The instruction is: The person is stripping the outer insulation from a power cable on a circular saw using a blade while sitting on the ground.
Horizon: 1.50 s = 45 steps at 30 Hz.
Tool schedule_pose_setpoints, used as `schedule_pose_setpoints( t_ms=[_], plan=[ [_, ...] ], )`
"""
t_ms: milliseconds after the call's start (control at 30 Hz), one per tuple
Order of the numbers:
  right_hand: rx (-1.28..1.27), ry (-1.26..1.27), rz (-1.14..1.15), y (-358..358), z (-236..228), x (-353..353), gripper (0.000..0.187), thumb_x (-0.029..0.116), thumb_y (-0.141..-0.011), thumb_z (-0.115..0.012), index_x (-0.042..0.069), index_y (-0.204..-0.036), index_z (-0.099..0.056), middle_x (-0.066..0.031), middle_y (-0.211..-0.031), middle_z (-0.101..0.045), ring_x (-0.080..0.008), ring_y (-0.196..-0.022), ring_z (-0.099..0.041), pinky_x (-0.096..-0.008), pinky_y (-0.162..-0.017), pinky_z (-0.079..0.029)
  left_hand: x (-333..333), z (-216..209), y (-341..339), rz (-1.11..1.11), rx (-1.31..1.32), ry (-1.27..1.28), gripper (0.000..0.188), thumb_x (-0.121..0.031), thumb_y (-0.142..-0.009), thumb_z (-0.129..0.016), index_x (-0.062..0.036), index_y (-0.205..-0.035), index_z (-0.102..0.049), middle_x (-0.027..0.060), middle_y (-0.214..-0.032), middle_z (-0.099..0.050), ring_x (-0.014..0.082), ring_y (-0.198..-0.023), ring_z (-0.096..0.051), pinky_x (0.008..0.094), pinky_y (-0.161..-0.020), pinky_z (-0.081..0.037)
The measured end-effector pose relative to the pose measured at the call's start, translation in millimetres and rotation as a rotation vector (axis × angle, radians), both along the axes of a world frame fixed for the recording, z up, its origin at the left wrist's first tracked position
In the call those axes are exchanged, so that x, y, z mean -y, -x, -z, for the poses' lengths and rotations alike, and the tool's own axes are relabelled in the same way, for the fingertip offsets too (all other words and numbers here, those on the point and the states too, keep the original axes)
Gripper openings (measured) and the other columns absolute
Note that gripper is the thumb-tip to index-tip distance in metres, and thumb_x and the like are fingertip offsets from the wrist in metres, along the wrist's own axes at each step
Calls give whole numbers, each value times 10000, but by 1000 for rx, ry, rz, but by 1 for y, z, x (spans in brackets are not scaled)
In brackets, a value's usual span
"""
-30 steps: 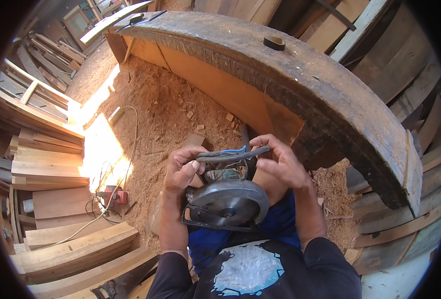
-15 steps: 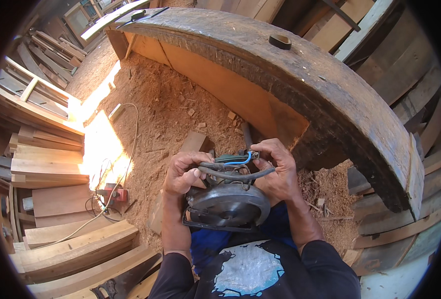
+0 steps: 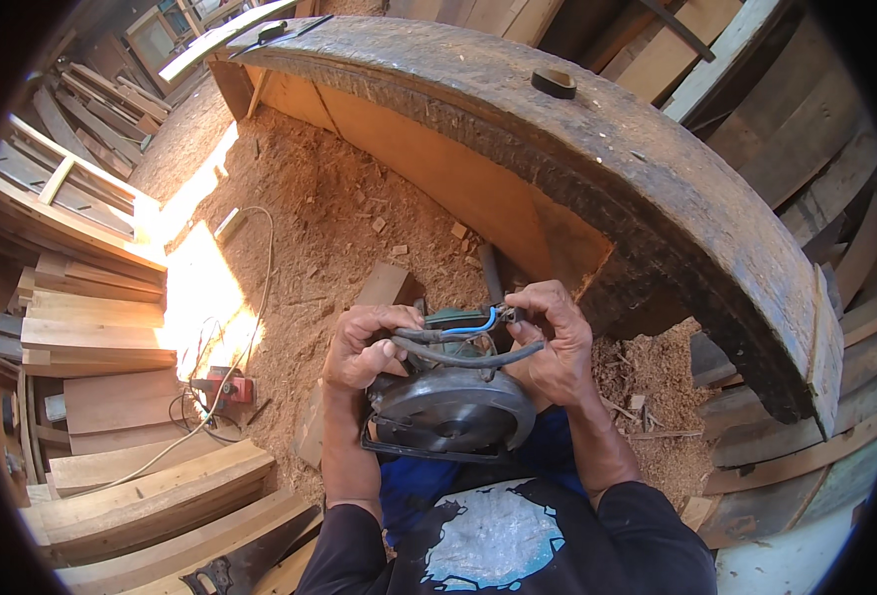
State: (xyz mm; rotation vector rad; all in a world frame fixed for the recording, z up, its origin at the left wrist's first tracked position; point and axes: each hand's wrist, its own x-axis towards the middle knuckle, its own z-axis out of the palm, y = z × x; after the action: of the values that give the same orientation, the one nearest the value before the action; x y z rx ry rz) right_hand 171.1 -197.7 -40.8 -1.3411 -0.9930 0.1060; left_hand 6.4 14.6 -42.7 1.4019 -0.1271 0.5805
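1. Left hand (image 3: 361, 347): fingers curled and pinching the grey rubbery power cable (image 3: 468, 357) at its near end, thumb pressed on top.
2. Right hand (image 3: 556, 342): fingers bent together, fingertips pinching the same cable and a thin blue wire (image 3: 470, 327) just beside it.
3. The cable sags in a shallow loop between the two sets of fingers; the blue wire runs just beyond it.
4. Round grey metal circular saw (image 3: 450, 412), dull and scuffed, sits directly under the fingers against the person's lap; its green body shows just behind the fingertips.
5. Beyond the fingers: a long curved dark timber beam (image 3: 647, 188), weathered and rough-grained, arching left to right, with a small dark ring-shaped block (image 3: 555, 82) on top.
6. Below the beam, loose reddish sawdust (image 3: 310, 228), coarse with chips.
7. Left of the left hand: stacked pale sawn planks (image 3: 91, 327), flat and smooth, and a small red power tool (image 3: 228, 389) with tangled cord.
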Motion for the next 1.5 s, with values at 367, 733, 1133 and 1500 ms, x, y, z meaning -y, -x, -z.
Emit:
schedule_pose_setpoints(
  t_ms=[367, 733, 1133, 1500],
  plan=[
    [-16, -39, -48, -1, 1, 5, 301, -50, -835, -730, 32, -1124, -701, -70, -1001, -585, -155, -874, -579, -285, -763, -480, -2, 2, 0, -1, 6, -26, 370, -281, -833, -700, 60, -975, -710, 28, -650, -578, 149, -674, -556, 386, -959, -451],
    [-151, -3, -79, -2, 5, 15, 258, -9, -869, -726, 26, -1123, -698, -61, -1028, -573, -162, -966, -572, -295, -846, -483, -6, 8, 3, -45, -28, -49, 355, -228, -881, -651, 85, -1042, -699, 25, -681, -566, 160, -697, -576, 405, -968, -476],
    [-34, 55, -38, -2, 1, 19, 267, -7, -851, -739, 18, -1114, -702, -67, -1029, -588, -159, -973, -575, -288, -858, -488, -5, 11, 4, -46, -48, -25, 355, -192, -899, -631, 81, -1122, -677, 28, -715, -600, 156, -750, -614, 435, -1025, -482],
    [-274, -72, -177, 1, 0, 17, 236, 17, -955, -653, 2, -1189, -632, -134, -1252, -669, -146, -1065, -619, -314, -958, -494, -2, 3, 0, -102, -100, -27, 377, -183, -879, -620, 90, -1136, -657, 34, -742, -625, 118, -722, -626, 545, -1135, -417]
  ],
)
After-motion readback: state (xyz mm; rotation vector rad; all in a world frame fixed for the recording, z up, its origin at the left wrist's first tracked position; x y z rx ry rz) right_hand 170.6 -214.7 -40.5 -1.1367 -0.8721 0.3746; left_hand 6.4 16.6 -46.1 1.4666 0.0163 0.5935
